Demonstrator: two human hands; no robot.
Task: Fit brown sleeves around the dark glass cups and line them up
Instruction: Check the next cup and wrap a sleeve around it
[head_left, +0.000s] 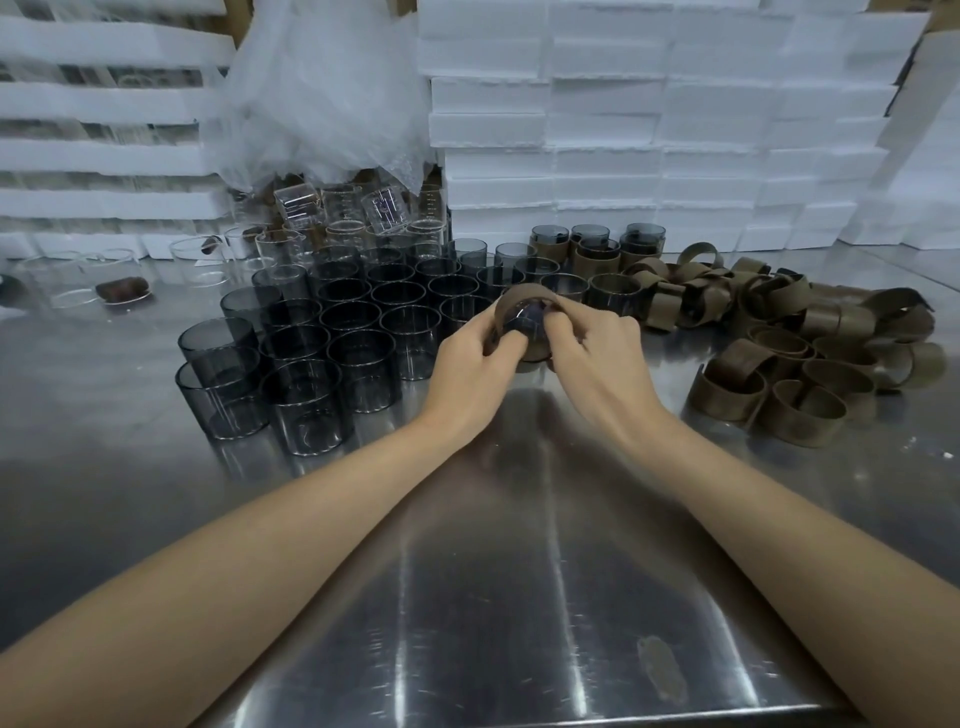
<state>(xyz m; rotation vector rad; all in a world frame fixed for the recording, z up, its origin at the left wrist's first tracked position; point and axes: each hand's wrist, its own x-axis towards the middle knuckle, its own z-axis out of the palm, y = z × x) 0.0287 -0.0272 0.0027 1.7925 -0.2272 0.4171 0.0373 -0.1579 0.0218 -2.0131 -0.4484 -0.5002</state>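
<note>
Two hands meet at frame centre above the steel worktop: left hand and right hand each curl a tight grip round one dark glass cup, pinching its brown sleeve.

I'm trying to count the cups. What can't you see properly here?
Head view:
held cup: mostly hidden by left hand, right hand and brown sleeve.
clear glasses: partly covered by white wrap; printed marks too small to read.
rear dark cups: overlapping, uncountable.
</note>
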